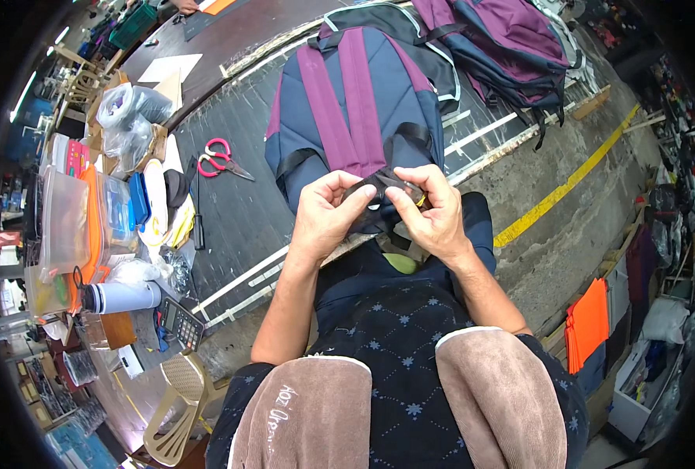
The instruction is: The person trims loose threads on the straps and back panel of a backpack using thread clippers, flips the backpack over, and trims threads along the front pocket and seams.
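Head view: left hand (325,213), right hand (433,211) pinch backpack (355,102) strap (382,186).

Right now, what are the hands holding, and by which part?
Both the left hand and right hand pinch the loose end of a black strap on the navy-and-purple backpack.

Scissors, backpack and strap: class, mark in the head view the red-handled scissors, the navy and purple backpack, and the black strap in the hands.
red-handled scissors (219,159): head view, on the handles.
navy and purple backpack (347,102): head view, back panel.
black strap (382,186): head view, between both hands.
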`<action>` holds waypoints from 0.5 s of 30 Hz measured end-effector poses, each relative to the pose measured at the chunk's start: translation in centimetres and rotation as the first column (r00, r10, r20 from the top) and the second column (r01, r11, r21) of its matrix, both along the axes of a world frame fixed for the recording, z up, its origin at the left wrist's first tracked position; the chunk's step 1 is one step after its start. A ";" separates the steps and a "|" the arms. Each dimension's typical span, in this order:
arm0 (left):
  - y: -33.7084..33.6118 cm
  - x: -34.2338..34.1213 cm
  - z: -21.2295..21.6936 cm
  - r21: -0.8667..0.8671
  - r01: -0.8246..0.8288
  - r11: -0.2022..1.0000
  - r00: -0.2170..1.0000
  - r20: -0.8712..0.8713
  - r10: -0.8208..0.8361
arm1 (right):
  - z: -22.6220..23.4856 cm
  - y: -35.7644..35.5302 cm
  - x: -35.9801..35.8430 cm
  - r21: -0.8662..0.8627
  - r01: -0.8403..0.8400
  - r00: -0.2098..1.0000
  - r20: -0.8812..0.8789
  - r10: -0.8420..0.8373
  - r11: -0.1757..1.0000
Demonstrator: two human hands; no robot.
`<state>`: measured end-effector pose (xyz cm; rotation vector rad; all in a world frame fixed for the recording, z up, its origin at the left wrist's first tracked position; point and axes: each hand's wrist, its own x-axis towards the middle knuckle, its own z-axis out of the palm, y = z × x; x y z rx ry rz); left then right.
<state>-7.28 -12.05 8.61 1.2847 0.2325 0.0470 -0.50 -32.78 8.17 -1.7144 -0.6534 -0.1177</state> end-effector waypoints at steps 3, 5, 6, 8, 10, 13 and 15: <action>0.1 -0.3 1.5 -0.012 0.055 0.998 0.998 -0.018 -0.056 | -0.1 -0.5 0.3 -0.019 -0.034 0.998 -0.047 0.033 0.999; 0.1 -0.5 2.5 -0.031 0.063 0.998 0.997 -0.031 -0.064 | -0.1 -0.8 0.3 0.001 -0.029 0.998 -0.059 0.030 1.000; 0.2 -0.5 2.9 -0.001 0.082 0.997 0.995 -0.054 -0.082 | -0.1 -1.0 0.4 0.003 -0.027 0.998 -0.058 0.027 1.000; 0.8 -0.6 3.0 0.031 0.101 0.994 0.992 -0.075 -0.098 | 0.1 -1.2 0.3 0.034 -0.040 0.998 -0.040 0.042 0.999; 1.6 -0.5 2.5 0.110 0.163 0.980 0.986 -0.056 -0.158 | 0.9 -1.6 -0.1 0.049 -0.054 0.993 -0.100 0.059 0.997; 1.6 -0.1 3.0 0.214 0.256 0.943 0.964 -0.130 -0.232 | 1.4 -2.6 0.2 -0.002 -0.107 0.989 -0.102 0.106 0.994; 1.9 -0.1 3.1 0.208 0.323 0.923 0.944 -0.146 -0.297 | 2.0 -3.0 0.3 -0.127 -0.187 0.982 -0.054 0.181 0.974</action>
